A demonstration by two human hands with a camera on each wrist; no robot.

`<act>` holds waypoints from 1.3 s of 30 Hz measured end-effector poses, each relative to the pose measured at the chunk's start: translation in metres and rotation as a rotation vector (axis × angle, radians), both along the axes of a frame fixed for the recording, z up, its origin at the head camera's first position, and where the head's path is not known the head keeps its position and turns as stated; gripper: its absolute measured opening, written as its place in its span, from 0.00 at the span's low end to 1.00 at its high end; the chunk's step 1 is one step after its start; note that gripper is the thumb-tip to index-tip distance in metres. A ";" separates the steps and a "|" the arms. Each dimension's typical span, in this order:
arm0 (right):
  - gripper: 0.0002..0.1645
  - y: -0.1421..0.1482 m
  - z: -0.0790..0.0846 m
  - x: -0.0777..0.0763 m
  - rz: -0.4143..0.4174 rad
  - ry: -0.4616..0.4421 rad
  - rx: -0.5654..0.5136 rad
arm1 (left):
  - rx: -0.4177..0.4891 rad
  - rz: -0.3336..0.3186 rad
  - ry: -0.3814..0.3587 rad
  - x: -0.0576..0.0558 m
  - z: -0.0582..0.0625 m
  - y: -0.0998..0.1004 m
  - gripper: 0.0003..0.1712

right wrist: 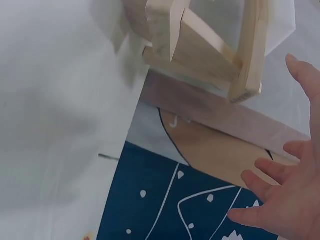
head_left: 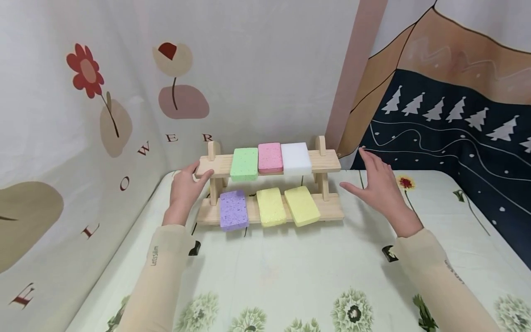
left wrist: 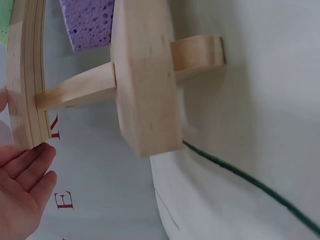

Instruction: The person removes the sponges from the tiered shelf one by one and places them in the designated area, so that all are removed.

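A two-tier wooden rack (head_left: 329, 161) stands on the cloth-covered surface. On its upper shelf sit a green sponge (head_left: 244, 164), a pink sponge (head_left: 270, 157) and a white sponge (head_left: 296, 158). Along the lower shelf lean a purple sponge (head_left: 234, 210), a yellow sponge (head_left: 271, 207) and a second yellow sponge (head_left: 302, 206), each jutting over the front edge. My left hand (head_left: 185, 188) grips the upper shelf's left end, thumb in front and fingers at the end and underside (left wrist: 30, 172). Off the rack's right end, my right hand (head_left: 378, 189) hovers with spread fingers, touching nothing.
A white curtain (head_left: 265, 69) with printed flowers and letters hangs close behind the rack and along the left. At the right is a dark blue panel (head_left: 439, 133) with tree prints. The floral cloth (head_left: 290, 272) spreads in front of the rack.
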State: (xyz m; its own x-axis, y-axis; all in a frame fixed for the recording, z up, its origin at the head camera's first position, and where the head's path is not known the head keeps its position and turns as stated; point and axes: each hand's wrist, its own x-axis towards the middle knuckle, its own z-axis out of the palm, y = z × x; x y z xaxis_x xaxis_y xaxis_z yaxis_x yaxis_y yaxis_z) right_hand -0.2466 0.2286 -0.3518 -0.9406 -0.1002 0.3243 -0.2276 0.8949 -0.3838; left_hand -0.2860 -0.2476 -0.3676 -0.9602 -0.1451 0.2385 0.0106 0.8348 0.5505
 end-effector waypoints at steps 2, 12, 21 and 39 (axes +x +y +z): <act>0.62 -0.003 -0.001 0.001 -0.004 0.011 -0.008 | 0.039 -0.004 -0.013 0.000 -0.001 0.001 0.46; 0.56 -0.018 -0.002 0.007 -0.004 0.036 -0.057 | 0.199 0.004 -0.004 0.000 -0.002 0.001 0.45; 0.54 -0.032 -0.003 0.011 0.016 0.054 -0.089 | 0.287 0.002 0.024 -0.002 -0.004 -0.001 0.44; 0.49 -0.061 -0.011 0.011 0.114 0.129 -0.216 | 0.306 0.012 0.041 -0.002 -0.006 -0.001 0.44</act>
